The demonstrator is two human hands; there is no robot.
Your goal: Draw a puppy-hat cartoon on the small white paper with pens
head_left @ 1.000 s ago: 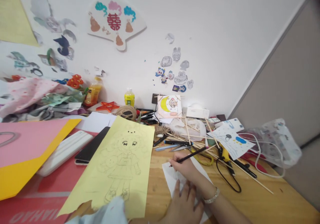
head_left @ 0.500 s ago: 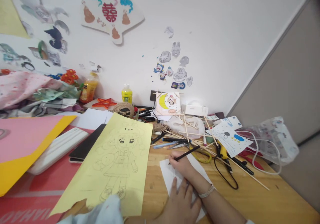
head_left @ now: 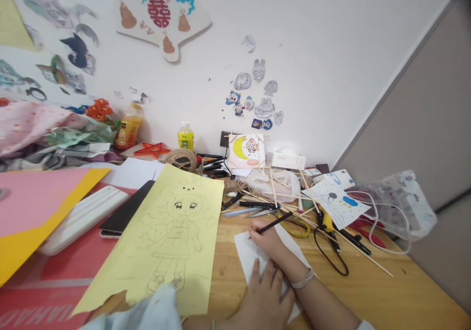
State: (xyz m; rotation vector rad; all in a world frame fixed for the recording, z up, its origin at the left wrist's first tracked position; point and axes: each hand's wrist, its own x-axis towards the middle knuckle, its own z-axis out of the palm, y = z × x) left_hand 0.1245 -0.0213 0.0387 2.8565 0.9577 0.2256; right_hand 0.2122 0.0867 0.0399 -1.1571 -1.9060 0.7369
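My right hand (head_left: 268, 241) grips a black pen (head_left: 274, 222), whose tip rests on a small white sheet of paper (head_left: 247, 257) on the wooden desk (head_left: 368, 295). A silver bracelet (head_left: 302, 280) circles that wrist. My left hand (head_left: 263, 300) lies flat with fingers spread on the lower part of the same sheet, holding it down. Just to the left lies a long yellow sheet (head_left: 172, 241) with a pencil drawing of a cartoon girl.
Behind the hands lie wooden sticks (head_left: 290, 200), pens, yellow-handled scissors (head_left: 327, 224) and a painted card (head_left: 340, 202). A plastic bag (head_left: 397, 207) sits at the right. To the left are a phone (head_left: 127, 212), a white case (head_left: 83, 219), and pink and orange card (head_left: 33, 212).
The view has shifted slightly, so everything sits a little higher and to the left. My right hand with the pen has moved little on the white sheet; the left hand stays pressed flat.
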